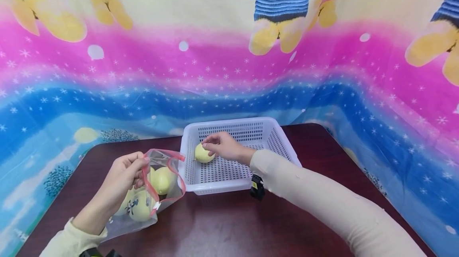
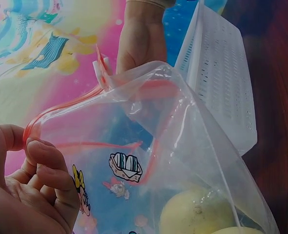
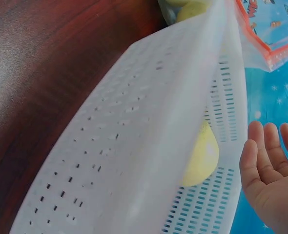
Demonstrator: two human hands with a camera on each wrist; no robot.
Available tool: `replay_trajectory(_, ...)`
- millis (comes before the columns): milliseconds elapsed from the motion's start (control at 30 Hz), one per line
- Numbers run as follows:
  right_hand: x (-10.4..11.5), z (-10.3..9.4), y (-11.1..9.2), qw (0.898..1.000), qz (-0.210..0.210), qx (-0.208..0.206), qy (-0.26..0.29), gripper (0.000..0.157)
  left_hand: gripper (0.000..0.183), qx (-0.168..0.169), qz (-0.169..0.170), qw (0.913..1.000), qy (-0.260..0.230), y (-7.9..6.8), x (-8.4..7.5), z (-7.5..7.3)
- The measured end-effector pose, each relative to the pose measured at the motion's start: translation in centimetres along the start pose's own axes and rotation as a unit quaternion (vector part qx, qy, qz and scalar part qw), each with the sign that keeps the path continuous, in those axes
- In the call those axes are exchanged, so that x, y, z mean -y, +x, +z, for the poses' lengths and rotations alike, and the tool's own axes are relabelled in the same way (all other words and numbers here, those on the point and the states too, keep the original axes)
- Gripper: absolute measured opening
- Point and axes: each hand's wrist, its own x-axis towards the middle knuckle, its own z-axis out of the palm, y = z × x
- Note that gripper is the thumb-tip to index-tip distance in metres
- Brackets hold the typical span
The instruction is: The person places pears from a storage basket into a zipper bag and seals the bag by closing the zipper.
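My left hand [image 1: 120, 177] pinches the red-edged mouth of a clear zip bag [image 2: 105, 117] printed with cartoon figures. The bag's mouth gapes toward the basket, and a white slider [image 1: 156, 206] sits on its red zip. Several yellow-green pears [image 1: 163, 180] lie inside the bag. One more pear [image 1: 203, 153] rests in the left part of a white perforated plastic basket [image 1: 222, 187]. Over the basket, beside that pear, is my right hand [image 1: 226, 147]; the right wrist view shows its fingers [image 3: 276, 153] loosely spread and holding nothing.
The basket stands at the back of a dark red-brown table [image 1: 222, 225], with the bag on its left. Behind the table hangs a colourful printed cloth [image 1: 215, 61]. Dark devices [image 1: 257, 187] are strapped to both wrists.
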Motion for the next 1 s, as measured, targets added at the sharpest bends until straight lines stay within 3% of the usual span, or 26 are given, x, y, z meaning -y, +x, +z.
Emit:
replay_trajectory(167,0.0,-0.5,0.5,1.0,0.002,-0.002,0.002,0.029,0.034,0.0,0.005,1.0,0.0,0.1,0.0,-0.1)
replay_trajectory(500,0.1,-1.4,0.8,0.999,0.047,0.008,0.008,0.032,0.033,-0.003,-0.006,1.0,-0.001,0.1,0.3,-0.1)
replay_trajectory(1000,-0.3,-2.4,2.2,0.996,0.075,0.023,-0.039,0.041,0.032,-0.008,-0.011,0.9999,-0.003,0.1,0.3,-0.1)
